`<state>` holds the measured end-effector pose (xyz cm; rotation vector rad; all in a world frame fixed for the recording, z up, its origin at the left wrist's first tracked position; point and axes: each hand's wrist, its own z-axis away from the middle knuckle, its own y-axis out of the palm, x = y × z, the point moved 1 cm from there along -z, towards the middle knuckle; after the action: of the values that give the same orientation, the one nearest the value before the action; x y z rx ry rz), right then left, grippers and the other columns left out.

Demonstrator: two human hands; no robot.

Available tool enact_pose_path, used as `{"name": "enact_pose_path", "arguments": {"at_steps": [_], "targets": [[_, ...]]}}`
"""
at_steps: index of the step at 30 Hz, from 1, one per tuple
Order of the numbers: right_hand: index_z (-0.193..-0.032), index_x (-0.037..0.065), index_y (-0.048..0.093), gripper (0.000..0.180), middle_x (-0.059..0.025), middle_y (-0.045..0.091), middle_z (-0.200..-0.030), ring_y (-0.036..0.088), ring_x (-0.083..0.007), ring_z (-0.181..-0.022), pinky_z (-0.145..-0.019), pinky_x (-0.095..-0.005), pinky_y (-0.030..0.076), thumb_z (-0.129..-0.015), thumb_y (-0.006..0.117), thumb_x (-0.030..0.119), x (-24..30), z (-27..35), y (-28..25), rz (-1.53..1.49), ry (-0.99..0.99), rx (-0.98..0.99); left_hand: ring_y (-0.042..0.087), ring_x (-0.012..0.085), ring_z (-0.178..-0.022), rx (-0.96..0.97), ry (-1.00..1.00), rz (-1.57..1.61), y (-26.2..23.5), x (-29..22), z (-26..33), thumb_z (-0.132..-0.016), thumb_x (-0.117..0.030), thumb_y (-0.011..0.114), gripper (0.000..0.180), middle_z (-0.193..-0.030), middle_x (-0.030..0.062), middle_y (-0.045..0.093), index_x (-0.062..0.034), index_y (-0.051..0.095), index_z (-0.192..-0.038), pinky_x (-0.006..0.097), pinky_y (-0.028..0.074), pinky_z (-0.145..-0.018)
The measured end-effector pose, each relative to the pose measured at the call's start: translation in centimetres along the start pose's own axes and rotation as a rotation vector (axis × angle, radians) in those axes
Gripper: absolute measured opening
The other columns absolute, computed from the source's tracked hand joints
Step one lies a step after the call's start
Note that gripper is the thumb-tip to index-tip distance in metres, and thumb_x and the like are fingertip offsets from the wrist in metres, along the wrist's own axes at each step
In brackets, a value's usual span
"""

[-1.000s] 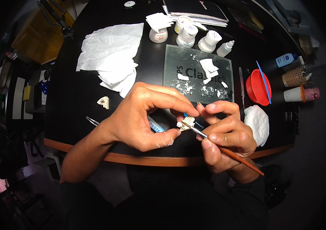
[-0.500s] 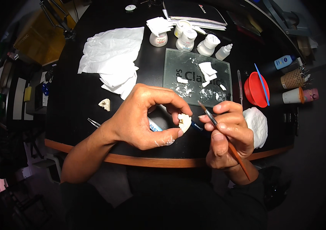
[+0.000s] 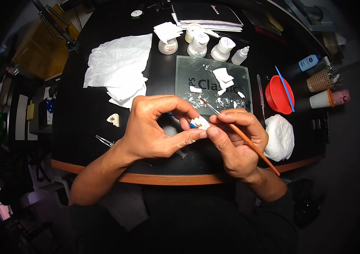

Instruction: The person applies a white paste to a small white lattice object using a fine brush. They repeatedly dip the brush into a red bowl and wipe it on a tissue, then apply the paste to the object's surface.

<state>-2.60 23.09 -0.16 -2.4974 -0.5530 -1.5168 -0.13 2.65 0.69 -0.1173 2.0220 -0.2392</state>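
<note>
Black tabletop: left hand pinching white tooth piece; right hand gripping brush, tip now lifting off the piece, angling toward glass slab.

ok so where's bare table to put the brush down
Bare black table lies left of the left hand, between the white tissue sheet and the small tooth model. The glass slab, jars and red bowl crowd the far right.

A single head-worn fisheye view is directed steeply down, close over the dark surface, edges bent at the rim
</note>
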Motion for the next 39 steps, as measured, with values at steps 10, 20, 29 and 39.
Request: {"name": "enact_pose_path", "arguments": {"at_steps": [10,20,29,39], "targets": [[-0.104,-0.003,0.071,0.022,-0.0146,0.074,-0.097,0.074,-0.0165,-0.087,-0.074,-0.0244,0.060,-0.084,0.079,-0.007,0.1,-0.4,-0.8,0.159,-0.036,-0.024,0.070,0.0111,-0.080,-0.034,-0.139,0.145,0.7,-0.1,0.2,-0.074,0.001,0.091,0.032,-0.089,0.0112,0.074,0.0075,0.072,-0.099,0.023,0.056,-0.073],[-0.102,-0.002,0.072,0.025,-0.0152,0.074,-0.094,0.074,-0.0172,-0.083,-0.072,-0.0247,0.059,-0.080,0.082,-0.008,0.6,-0.9,-1.0,0.245,-0.161,0.009,0.076,0.0155,-0.080,0.042,-0.010,0.037,0.5,0.1,-0.2,-0.077,0.004,0.083,0.031,-0.091,0.0140,0.078,0.0020,0.078,-0.108,0.026,0.059,-0.072],[-0.108,-0.006,0.064,0.019,-0.0207,0.068,-0.095,0.069,-0.0239,-0.098,-0.084,-0.0292,0.058,-0.089,0.062,-0.006,1.0,-0.7,-1.9,0.104,-0.193,0.008,0.076,0.0159,-0.076,0.009,0.000,0.016,0.4,0.2,0.0,-0.077,0.005,0.083,0.028,-0.085,0.0145,0.077,0.0040,0.077,-0.104,0.024,0.057,-0.068],[-0.097,-0.003,0.062,0.008,-0.0074,0.065,-0.084,0.060,-0.0060,-0.071,-0.067,-0.0207,0.050,-0.090,0.066,-0.006,-0.3,-1.9,-4.4,0.177,0.125,-0.119,0.068,0.0103,-0.083,-0.207,-0.054,-0.183,-1.6,1.0,-0.5,-0.081,0.003,0.083,0.027,-0.093,0.0113,0.076,0.0053,0.076,-0.107,0.022,0.053,-0.079]]}}
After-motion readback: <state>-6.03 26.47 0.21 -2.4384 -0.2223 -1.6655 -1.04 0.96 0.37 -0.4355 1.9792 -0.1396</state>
